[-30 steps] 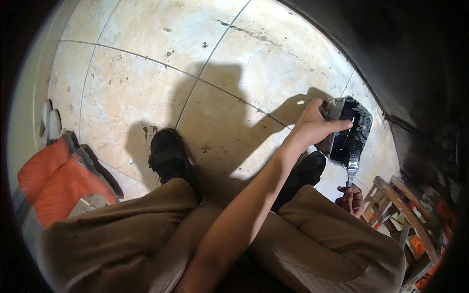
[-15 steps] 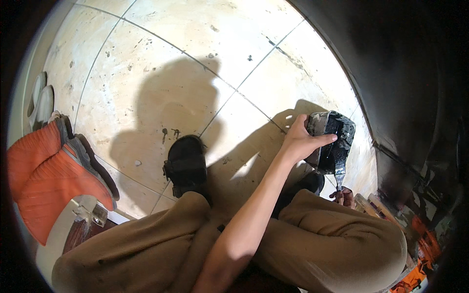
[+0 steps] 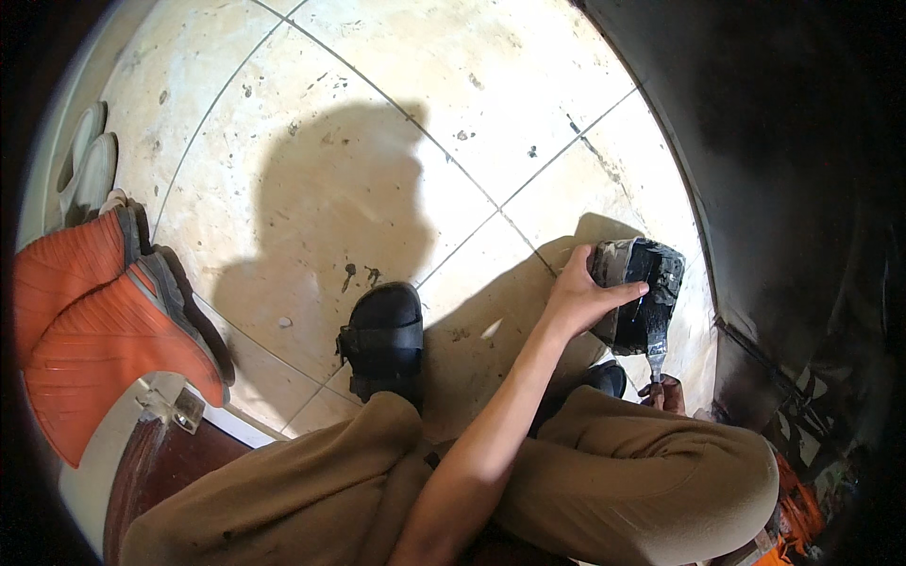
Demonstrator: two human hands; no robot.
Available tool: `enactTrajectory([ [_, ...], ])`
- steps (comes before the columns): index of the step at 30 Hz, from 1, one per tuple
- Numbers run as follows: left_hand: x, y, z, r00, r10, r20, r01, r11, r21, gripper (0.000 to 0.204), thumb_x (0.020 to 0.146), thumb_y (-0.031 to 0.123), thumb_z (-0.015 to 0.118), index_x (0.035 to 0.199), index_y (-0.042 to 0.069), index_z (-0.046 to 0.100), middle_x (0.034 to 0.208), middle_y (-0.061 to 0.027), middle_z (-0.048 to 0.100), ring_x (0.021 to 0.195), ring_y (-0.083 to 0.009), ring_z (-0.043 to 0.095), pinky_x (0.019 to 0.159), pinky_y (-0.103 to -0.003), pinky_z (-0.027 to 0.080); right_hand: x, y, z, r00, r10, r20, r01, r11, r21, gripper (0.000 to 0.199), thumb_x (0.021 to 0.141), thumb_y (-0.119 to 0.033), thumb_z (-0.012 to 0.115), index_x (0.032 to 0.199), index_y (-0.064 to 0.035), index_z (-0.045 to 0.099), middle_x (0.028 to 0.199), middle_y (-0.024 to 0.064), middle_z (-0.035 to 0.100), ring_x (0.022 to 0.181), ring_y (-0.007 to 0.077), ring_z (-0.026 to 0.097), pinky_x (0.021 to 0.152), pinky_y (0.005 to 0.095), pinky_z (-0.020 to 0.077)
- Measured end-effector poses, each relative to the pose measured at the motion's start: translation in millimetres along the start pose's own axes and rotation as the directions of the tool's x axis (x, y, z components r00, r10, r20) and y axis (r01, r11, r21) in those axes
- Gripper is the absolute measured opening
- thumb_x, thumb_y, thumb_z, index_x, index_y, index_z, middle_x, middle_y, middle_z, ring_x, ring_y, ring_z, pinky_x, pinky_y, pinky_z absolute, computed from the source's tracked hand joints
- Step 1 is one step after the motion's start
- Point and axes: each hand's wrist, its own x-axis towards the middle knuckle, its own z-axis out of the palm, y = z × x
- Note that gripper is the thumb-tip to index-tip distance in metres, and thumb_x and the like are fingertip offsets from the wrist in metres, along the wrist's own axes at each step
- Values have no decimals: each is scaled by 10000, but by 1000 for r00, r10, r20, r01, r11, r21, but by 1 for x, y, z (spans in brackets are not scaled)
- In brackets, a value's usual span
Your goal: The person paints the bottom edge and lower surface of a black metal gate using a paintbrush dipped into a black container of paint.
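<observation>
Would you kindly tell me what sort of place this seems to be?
Perhaps an indoor work area, judging by the dark-spattered tiled floor, the orange boots and the black-smeared container in the left hand.

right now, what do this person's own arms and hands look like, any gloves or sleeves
The left hand is bare, with no glove. Its forearm is bare too, with no sleeve, watch or bracelet on the part in view. The right hand also looks ungloved, though dim and partly hidden; no right sleeve shows.
</observation>
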Motion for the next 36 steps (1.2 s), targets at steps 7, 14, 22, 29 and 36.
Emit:
enactTrajectory([
  [7, 0, 12, 6, 999, -1, 33, 2, 1000, -25, 956, 673, 341, 923, 1337, -125, 419, 1192, -235, 629, 1138, -271, 609, 994, -348, 476, -1, -14, 13, 994, -89, -61, 96, 988, 122, 225, 988, -127, 592, 1143, 21, 521, 833, 88, 614, 554, 85, 492, 493, 227, 400],
  [14, 4, -9, 48, 987, -109, 121, 98, 990, 98, 1091, 696, 379, 910, 1437, -139, 300, 1314, -267, 552, 1199, -290, 576, 1021, -349, 459, -28, -41, 25, 916, -111, -386, 32, 978, -208, 143, 986, -102, 544, 1064, 18, 543, 851, 34, 573, 752, 76, 477, 672, 227, 416],
  [22, 3, -54, 141, 947, -61, 315, -2, 981, 195, 614, 824, 236, 820, 1255, -74, 512, 1148, -166, 643, 1027, -212, 643, 850, -318, 540, -71, 32, 10, 751, -35, -659, -80, 986, -143, 170, 966, -70, 529, 1101, 20, 581, 817, 88, 630, 671, 89, 530, 600, 257, 442],
  [29, -5, -93, 214, 846, -295, 445, 107, 910, 402, 684, 821, 294, 812, 1320, -31, 476, 1164, -131, 639, 1049, -197, 637, 915, -362, 521, -82, 112, -17, 669, 120, -734, -66, 993, 102, 162, 933, -29, 556, 1081, 31, 582, 704, 90, 585, 520, 115, 471, 486, 284, 375],
  [36, 9, -156, 266, 790, -417, 450, 227, 880, 417, 695, 826, 205, 811, 1376, 15, 430, 1184, -106, 637, 1119, -205, 593, 987, -347, 457, -79, 145, -53, 712, 203, -672, -122, 979, 166, 154, 914, 14, 574, 1066, 41, 574, 810, 127, 627, 576, 158, 600, 531, 276, 483],
])
